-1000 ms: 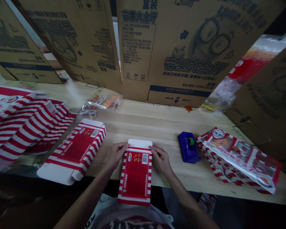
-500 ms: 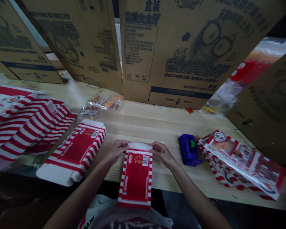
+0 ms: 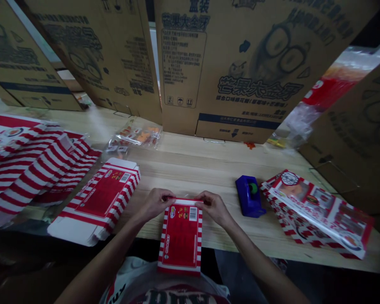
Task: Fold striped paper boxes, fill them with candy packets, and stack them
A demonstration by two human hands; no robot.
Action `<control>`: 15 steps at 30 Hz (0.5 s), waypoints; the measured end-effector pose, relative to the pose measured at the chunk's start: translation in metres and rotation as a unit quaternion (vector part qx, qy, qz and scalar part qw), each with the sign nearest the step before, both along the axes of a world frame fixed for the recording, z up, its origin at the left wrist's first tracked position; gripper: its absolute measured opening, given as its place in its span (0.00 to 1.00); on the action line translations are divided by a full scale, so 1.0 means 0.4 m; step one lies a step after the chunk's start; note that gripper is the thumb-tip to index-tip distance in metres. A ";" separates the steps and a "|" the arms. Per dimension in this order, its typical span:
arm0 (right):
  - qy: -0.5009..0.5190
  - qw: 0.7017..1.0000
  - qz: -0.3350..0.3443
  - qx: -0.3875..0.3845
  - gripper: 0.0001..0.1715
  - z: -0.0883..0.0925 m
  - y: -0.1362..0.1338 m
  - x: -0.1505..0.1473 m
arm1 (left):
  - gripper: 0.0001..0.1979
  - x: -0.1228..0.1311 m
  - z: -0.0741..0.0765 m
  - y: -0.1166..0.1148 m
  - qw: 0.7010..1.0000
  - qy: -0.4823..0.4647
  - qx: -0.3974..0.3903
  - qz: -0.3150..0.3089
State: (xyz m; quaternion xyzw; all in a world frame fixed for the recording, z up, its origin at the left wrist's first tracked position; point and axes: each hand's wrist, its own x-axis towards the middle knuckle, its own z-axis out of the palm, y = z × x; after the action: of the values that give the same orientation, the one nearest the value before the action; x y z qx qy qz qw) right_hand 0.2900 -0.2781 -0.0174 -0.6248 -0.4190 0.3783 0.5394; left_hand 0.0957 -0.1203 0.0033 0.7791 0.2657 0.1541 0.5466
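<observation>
A red-and-white striped cardboard box [image 3: 181, 236] with a barcode sits at the table's front edge, its near end against my shirt. My left hand [image 3: 160, 202] pinches the far left corner of this box between thumb and fingers. At the far right corner, my right hand [image 3: 213, 206] grips in the same way. The far end flap is folded down between the two hands. Just left of my left hand lies another striped box [image 3: 104, 194] with its near end flap standing out. A blue tape dispenser [image 3: 249, 196] stands to the right of my right hand.
Flattened striped cartons [image 3: 28, 160] are heaped at the left. Striped boxes with windows [image 3: 323, 211] lie stacked at the right. Clear bags of small pieces [image 3: 139, 135] rest behind. Large brown cartons [image 3: 221, 71] wall off the table's back.
The white end flap, which stood up at the box's far end, is now folded down. Both hands have moved slightly with it and still grip the corners.
</observation>
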 end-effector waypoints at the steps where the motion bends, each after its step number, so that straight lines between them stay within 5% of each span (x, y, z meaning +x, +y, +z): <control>1: -0.009 1.000 -0.002 -0.003 0.11 0.005 0.003 0.003 | 0.06 0.001 0.007 0.001 1.000 0.002 0.025 -0.004; 6: -0.023 0.999 0.000 -0.024 0.08 0.036 0.023 0.021 | 0.08 0.010 0.033 0.017 0.995 0.011 0.090 -0.028; 15: -0.039 0.999 0.002 -0.011 0.11 0.037 -0.004 0.009 | 0.12 0.010 0.016 -0.002 0.994 -0.005 0.097 -0.041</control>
State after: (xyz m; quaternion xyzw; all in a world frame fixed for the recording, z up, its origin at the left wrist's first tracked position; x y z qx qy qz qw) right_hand 0.2938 -0.2796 -0.0025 -0.6438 -0.4368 0.3593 0.5153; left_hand 0.0999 -0.1210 0.0098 0.8378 0.2151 0.1606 0.4754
